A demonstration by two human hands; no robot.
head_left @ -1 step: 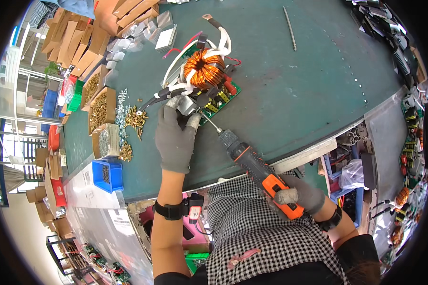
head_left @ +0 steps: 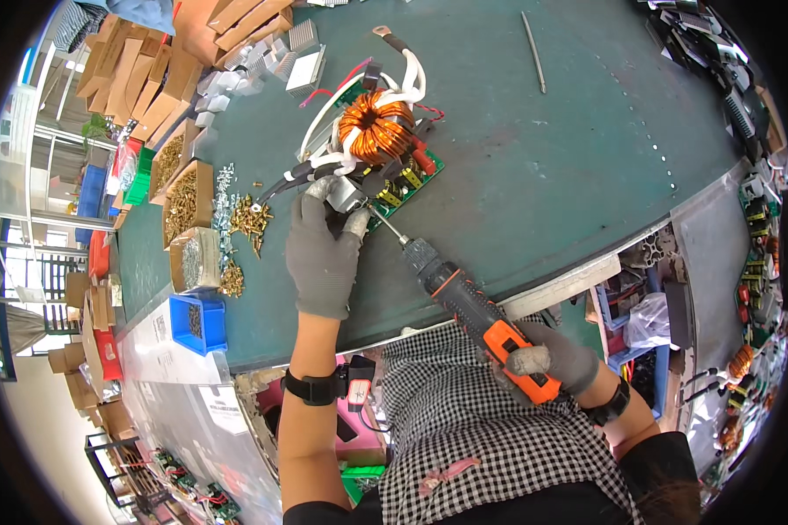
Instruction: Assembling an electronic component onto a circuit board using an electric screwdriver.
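On the green bench mat lies a circuit board [head_left: 400,202] bearing a large copper-wound toroid coil [head_left: 375,128], white and black cables and small parts. My left hand [head_left: 324,254], in a grey glove, pinches a silvery metal block [head_left: 345,196] at the board's near-left edge between thumb and fingers. A black-and-orange electric screwdriver [head_left: 477,315] is wrapped in my gloved right hand [head_left: 552,359]. Its thin bit slants up to the left, and the tip meets the block beside my left thumb. Any screw at the tip is too small to make out.
Left of the board lie loose brass screws [head_left: 252,219] and silvery screws [head_left: 226,199]. Cardboard boxes of screws [head_left: 203,208] and a blue bin [head_left: 197,324] line the left edge. Heat sinks [head_left: 305,72] stand behind. A metal rod [head_left: 534,52] lies at far right.
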